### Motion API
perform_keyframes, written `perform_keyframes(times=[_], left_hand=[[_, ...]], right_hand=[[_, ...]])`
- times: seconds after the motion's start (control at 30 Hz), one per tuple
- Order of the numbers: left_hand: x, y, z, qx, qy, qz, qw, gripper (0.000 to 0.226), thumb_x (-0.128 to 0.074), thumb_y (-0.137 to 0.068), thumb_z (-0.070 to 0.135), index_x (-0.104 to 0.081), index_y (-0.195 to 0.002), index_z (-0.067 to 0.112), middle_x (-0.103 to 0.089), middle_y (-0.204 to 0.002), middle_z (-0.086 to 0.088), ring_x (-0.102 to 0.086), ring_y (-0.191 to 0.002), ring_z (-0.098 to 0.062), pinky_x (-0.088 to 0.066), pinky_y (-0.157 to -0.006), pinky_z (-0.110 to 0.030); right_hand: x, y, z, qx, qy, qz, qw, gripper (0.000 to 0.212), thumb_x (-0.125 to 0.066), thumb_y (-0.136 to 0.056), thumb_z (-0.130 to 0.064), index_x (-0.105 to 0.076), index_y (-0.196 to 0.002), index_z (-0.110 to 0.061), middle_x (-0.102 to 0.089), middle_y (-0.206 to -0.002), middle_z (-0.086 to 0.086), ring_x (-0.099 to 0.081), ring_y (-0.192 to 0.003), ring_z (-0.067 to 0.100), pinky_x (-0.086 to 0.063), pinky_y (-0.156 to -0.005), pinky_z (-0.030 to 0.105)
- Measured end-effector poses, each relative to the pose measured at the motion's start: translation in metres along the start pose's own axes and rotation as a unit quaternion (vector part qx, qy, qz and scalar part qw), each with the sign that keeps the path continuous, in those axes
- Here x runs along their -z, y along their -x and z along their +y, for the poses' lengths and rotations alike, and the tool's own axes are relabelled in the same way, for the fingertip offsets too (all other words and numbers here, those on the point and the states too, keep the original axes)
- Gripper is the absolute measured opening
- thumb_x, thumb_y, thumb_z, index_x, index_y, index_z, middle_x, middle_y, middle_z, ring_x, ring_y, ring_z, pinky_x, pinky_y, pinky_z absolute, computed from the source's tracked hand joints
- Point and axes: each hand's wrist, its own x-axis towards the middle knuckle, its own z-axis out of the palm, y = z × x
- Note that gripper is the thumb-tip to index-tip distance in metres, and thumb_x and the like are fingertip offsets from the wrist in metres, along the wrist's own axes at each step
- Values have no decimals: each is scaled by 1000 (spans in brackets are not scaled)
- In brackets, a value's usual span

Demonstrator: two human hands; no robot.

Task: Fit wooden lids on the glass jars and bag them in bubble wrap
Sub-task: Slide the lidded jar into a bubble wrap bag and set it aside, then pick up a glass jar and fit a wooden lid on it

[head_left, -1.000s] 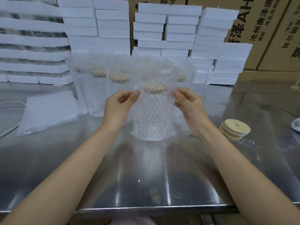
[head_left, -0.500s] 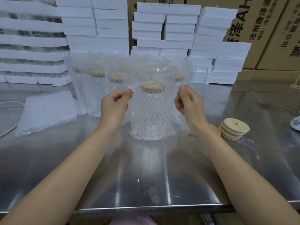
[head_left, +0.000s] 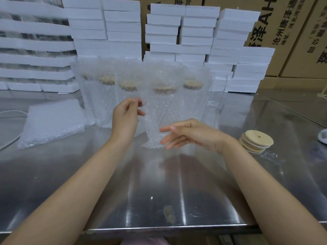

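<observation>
A glass jar with a wooden lid stands inside a bubble wrap bag at the table's middle. My left hand pinches the bag's left edge at lid height. My right hand is open, fingers spread, low in front of the bag's right bottom corner, not gripping it. Behind stand several more bagged jars with lids. A bare glass jar without a lid stands to the right of them. A small stack of wooden lids lies on the table to the right.
A pile of flat bubble wrap bags lies at the left. White foam boxes are stacked along the back, with cardboard cartons behind. The steel table's front edge runs near me. A white cable curls at far left.
My right hand let go of the bag's upper right edge and dropped down to its lower right, opening. My left hand kept its pinch on the left edge.
</observation>
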Motion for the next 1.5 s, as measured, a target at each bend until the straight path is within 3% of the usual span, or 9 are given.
perform_keyframes(times=[0.2,0.4,0.6,0.73,1.0,1.2,1.3,1.4,1.5], left_hand=[[-6,8,2,-61,-3,-8,998,28,-34,-101,13,-60,-94,21,-65,-95,7,-61,-66,-1,-44,-64,-17],[-11,22,2,-195,-51,2,979,14,-43,-93,23,-54,-102,22,-57,-93,10,-57,-81,-7,-43,-74,-18],[-20,36,-12,-451,-344,-115,815,24,-48,-85,15,-68,-95,8,-67,-99,-4,-60,-96,-22,-37,-86,-34],[-24,35,-17,-441,-411,-145,784,33,-47,-80,14,-67,-105,6,-63,-117,-10,-54,-113,-28,-37,-96,-37],[-19,21,-27,-390,-448,-98,798,48,-67,-75,3,-62,-123,4,-56,-123,-17,-49,-112,-31,-48,-88,-44],[-15,13,-29,-440,-487,-75,751,54,-63,-85,15,-52,-136,3,-43,-137,-20,-38,-121,-32,-44,-96,-48],[-17,10,-27,-445,-532,-1,721,64,-62,-83,15,-43,-141,-2,-21,-141,-14,-24,-132,-33,-32,-109,-54],[-33,28,-34,-561,-517,26,646,62,-55,-76,7,-48,-137,-1,-27,-140,-11,-28,-132,-28,-28,-110,-52],[-57,53,-37,-618,-485,-56,616,54,-36,-84,7,-51,-135,3,-40,-141,-5,-37,-130,-19,-31,-106,-38]], right_hand=[[-8,-10,9,7,41,62,997,19,-56,-98,-15,-69,-111,-12,-73,-106,14,-70,-97,27,-52,-95,33],[-13,-14,11,11,2,165,986,45,-47,-100,-37,-73,-86,-4,-75,-79,12,-71,-70,20,-57,-77,24],[-16,-21,25,64,-20,204,977,43,-57,-86,-42,-71,-56,-15,-70,-58,7,-69,-56,15,-53,-59,19],[-13,-27,29,75,-15,220,972,56,-52,-98,-32,-68,-45,-23,-66,-51,-3,-65,-52,6,-48,-57,13],[-14,-53,31,35,8,260,965,65,-66,-64,-70,-71,-60,-6,-70,-63,17,-72,-66,28,-56,-79,35],[-8,-49,35,62,30,252,965,45,-66,-89,-41,-66,-57,-10,-62,-49,9,-59,-46,14,-52,-62,25],[-1,-42,32,168,132,352,911,42,-68,-91,-32,-60,-50,-23,-47,-39,-7,-42,-38,5,-37,-50,20],[4,-32,27,266,196,454,827,54,-65,-91,-13,-41,-49,-38,-41,-37,-17,-39,-39,-4,-25,-48,11],[11,-24,24,285,105,563,769,52,-60,-91,-13,-41,-43,-16,-40,-39,-10,-39,-43,-2,-30,-47,22]])
